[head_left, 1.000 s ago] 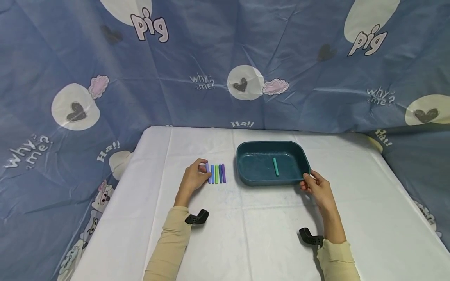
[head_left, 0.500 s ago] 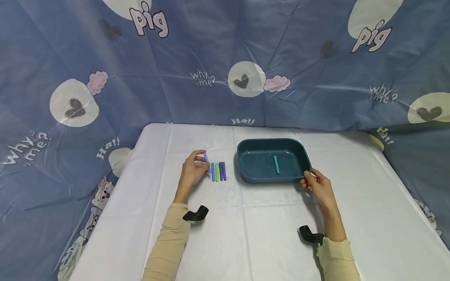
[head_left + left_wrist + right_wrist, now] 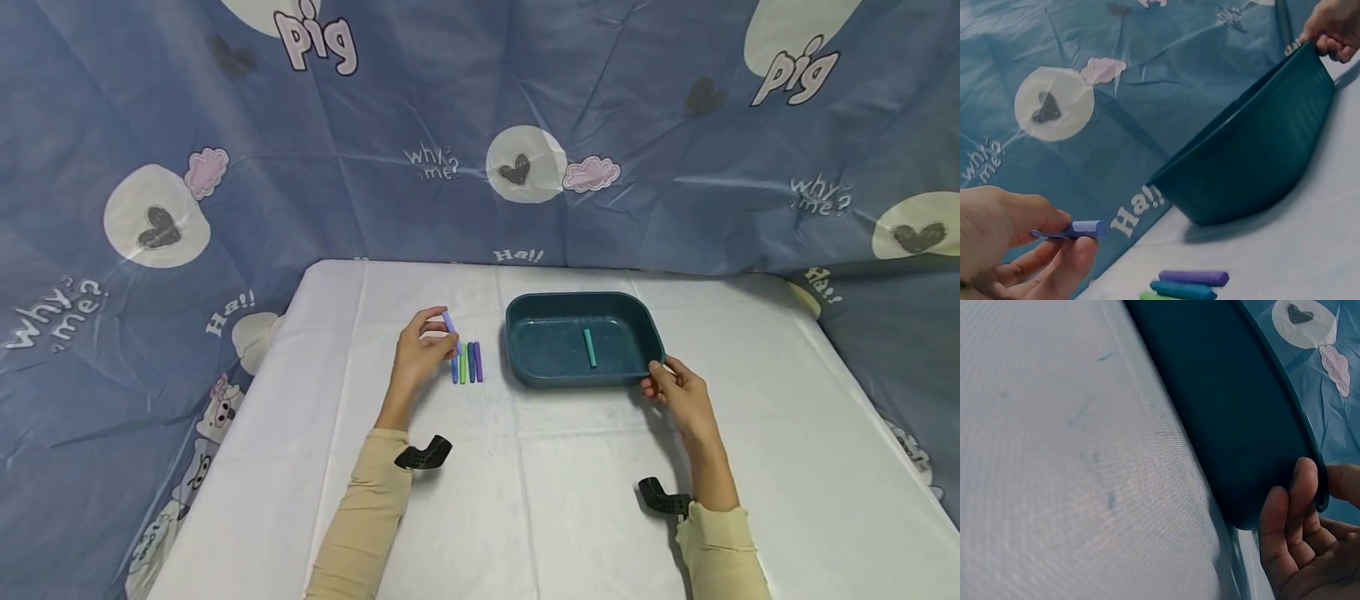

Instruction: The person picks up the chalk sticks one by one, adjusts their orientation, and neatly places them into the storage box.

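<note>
1. Lilac crayon (image 3: 449, 322) is pinched in the left hand (image 3: 417, 353), lifted above the crayon row (image 3: 467, 362) on the table (image 3: 525, 500).
2. Right hand (image 3: 681, 398) grips the near right corner of the tray (image 3: 652, 342).
3. Teal crayon (image 3: 590, 347) lies inside the tray.

My head camera looks forward and down over the whole desk (image 3: 570, 500) from mid-distance. My left wrist camera sits low and close, facing the teal tub (image 3: 1254, 162) side-on. My right wrist camera is closest, against the tub's (image 3: 1235, 406) outer wall. All three views share the tub.
</note>
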The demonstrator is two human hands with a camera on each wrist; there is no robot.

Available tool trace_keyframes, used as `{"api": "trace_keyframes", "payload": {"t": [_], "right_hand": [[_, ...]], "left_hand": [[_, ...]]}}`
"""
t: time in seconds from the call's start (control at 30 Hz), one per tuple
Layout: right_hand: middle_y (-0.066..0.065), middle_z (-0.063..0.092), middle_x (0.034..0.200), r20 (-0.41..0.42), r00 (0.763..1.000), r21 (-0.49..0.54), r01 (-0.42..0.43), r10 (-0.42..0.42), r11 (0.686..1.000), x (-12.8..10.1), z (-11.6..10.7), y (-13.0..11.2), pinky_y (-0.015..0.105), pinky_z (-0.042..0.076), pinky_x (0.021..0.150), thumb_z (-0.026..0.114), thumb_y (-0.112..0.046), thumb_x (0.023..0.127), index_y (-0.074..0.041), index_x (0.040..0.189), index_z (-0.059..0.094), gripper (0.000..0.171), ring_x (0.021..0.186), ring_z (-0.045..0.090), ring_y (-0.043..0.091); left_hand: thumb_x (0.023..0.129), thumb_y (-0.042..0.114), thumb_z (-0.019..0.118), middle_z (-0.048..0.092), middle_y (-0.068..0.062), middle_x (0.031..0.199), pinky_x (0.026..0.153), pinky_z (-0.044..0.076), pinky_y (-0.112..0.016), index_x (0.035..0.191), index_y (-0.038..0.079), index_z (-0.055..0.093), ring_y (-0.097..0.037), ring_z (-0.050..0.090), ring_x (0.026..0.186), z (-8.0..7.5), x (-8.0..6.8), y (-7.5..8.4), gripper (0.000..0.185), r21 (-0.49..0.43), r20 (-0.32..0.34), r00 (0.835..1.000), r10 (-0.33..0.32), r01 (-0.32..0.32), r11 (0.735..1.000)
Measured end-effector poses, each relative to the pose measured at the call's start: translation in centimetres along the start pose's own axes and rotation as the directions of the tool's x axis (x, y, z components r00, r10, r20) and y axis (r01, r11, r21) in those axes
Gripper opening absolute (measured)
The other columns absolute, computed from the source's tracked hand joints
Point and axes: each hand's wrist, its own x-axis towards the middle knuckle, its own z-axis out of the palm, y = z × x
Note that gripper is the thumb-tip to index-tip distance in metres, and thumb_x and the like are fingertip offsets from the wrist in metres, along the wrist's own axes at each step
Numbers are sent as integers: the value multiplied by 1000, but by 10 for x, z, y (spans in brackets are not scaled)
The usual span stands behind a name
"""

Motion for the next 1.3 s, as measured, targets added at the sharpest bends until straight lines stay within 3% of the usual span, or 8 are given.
{"api": "trace_keyframes", "payload": {"t": [0.37,0.63,0.8,1.0,1.17,1.3], "right_hand": [[-7,68,72,8,1000,50,10,-10,999,0,-1,-1,17,55,61,55,-24,96,10,139,34,59,63,62,2],[-9,67,71,4,1000,55,7,-7,998,2,-2,0,17,55,61,56,-27,95,8,139,35,59,63,62,1],[-10,67,71,5,1000,41,3,-3,999,2,-1,1,17,55,62,55,-26,96,7,139,36,58,63,62,1],[-11,67,71,0,1000,17,12,-12,1000,0,0,-2,16,55,63,55,-28,96,7,139,36,59,64,62,0],[-9,67,71,4,1000,19,-7,7,1000,-3,-1,-8,18,56,63,54,-26,96,9,139,35,58,63,62,1],[-7,68,71,13,1000,23,-16,16,1000,-3,-1,-9,19,56,64,53,-23,97,9,139,34,56,63,62,2]], "left_hand": [[85,3,66,56,-12,111,71,59,-27,130,21,53,-14,65,85,23,-2,10,51,-16,46,999,16,-16,1000],[84,0,66,56,-13,109,72,59,-29,129,18,54,-26,66,90,49,-1,18,50,-74,83,995,52,-46,996],[84,1,67,58,-15,110,72,59,-29,129,18,54,-18,66,85,61,-1,20,50,-63,106,994,42,-35,997],[84,1,67,57,-19,114,72,59,-29,132,15,52,-15,65,83,69,-1,23,52,-72,142,990,22,-12,997],[85,-1,65,55,-23,115,74,59,-31,135,6,48,-16,65,84,75,-11,38,53,-77,182,983,21,-8,997],[85,-3,64,54,-23,115,75,59,-31,134,6,48,-16,65,85,78,-15,45,53,-84,179,984,21,-6,996]]}}
